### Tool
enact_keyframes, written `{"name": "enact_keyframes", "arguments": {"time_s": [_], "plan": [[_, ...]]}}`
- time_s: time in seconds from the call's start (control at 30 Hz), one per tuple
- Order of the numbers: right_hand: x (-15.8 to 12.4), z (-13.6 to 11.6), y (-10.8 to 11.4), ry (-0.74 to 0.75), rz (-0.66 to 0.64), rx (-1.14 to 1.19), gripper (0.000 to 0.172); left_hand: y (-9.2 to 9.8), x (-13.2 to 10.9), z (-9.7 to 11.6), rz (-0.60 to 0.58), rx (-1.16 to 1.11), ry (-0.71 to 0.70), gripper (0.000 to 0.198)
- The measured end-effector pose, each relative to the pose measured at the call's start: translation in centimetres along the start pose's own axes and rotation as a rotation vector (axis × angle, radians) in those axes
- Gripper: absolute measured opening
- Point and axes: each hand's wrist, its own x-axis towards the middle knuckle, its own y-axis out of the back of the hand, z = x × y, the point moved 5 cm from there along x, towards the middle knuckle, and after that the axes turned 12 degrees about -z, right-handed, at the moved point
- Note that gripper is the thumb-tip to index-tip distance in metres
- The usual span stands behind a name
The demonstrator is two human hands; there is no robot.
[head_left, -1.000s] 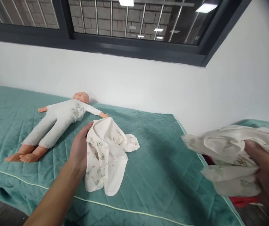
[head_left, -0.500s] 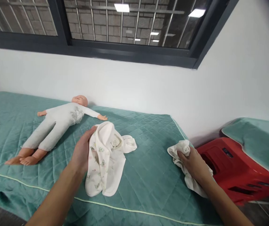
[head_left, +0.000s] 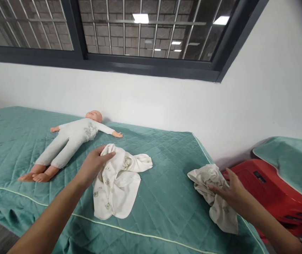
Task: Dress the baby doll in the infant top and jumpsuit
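My left hand (head_left: 98,162) pinches the upper edge of a small white baby shirt (head_left: 119,194) with a printed pattern. The shirt lies partly spread on the green quilted cover, one sleeve pointing right. At the right, a second crumpled white garment (head_left: 211,190) rests near the cover's edge. My right hand (head_left: 231,187) is over its right side, thumb and fingers spread apart; whether the fingertips touch the cloth I cannot tell. Left of the shirt a baby doll (head_left: 74,135) with a white cloth body lies on its back, arms out.
The green quilted cover (head_left: 167,204) spreads over a bed-like surface against a white wall (head_left: 151,98). A red plastic piece (head_left: 254,183) stands off the right end, with another green cloth (head_left: 288,162) over it. Above is a dark-framed window (head_left: 151,67) with bars.
My right hand has opened and let go of the crumpled garment, which now lies on the cover. My left hand has lowered the shirt, which lies flatter. The view has shifted slightly.
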Motion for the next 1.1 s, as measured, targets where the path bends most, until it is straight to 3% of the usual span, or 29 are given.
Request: {"name": "enact_keyframes", "arguments": {"time_s": [0.07,0.13,0.23,0.3,0.37,0.43,0.5,0.57,0.77,0.83,0.93,1.1], "plan": [[-0.2,-2.7,1.6,0.034,0.041,-0.105,0.096,-0.1,0.6,2.1,0.015,0.101,-0.070,0.031],[-0.8,-8.3,2.8,0.241,0.061,-0.099,0.091,-1.2,1.0,4.7,-0.030,0.155,-0.151,0.028],[-1.4,-18.5,3.5,0.587,-0.101,0.054,0.076,-4.8,0.6,9.6,-0.238,0.290,-0.290,0.021],[-1.1,-24.1,4.2,0.717,-0.151,0.169,0.066,-7.7,-0.6,12.8,-0.372,0.384,-0.401,0.016],[-0.7,-28.0,4.9,0.848,-0.199,0.251,0.054,-9.8,-2.2,15.5,-0.443,0.486,-0.528,0.010],[-0.3,-30.2,5.4,0.956,-0.261,0.231,0.039,-10.8,-3.5,17.2,-0.418,0.605,-0.664,0.007],[0.0,-30.8,5.7,0.989,-0.219,0.101,0.032,-10.5,-4.1,17.7,-0.316,0.717,-0.754,0.009],[0.5,-30.1,6.0,0.950,-0.098,-0.061,0.032,-9.3,-4.0,17.0,-0.166,0.829,-0.775,0.010],[2.4,-24.5,6.0,0.746,0.091,-0.312,0.032,-4.8,-2.7,11.8,0.282,1.278,-0.562,0.023],[2.5,-22.3,6.0,0.688,0.107,-0.323,0.032,-3.6,-2.6,10.0,0.337,1.274,-0.508,0.022],[1.8,-19.5,6.4,0.643,0.110,-0.238,0.032,-1.8,-3.1,7.9,0.365,1.082,-0.477,0.021],[2.2,-16.4,7.2,0.432,0.053,0.067,0.027,0.2,-2.4,6.6,0.313,0.848,-0.277,0.026]]}}
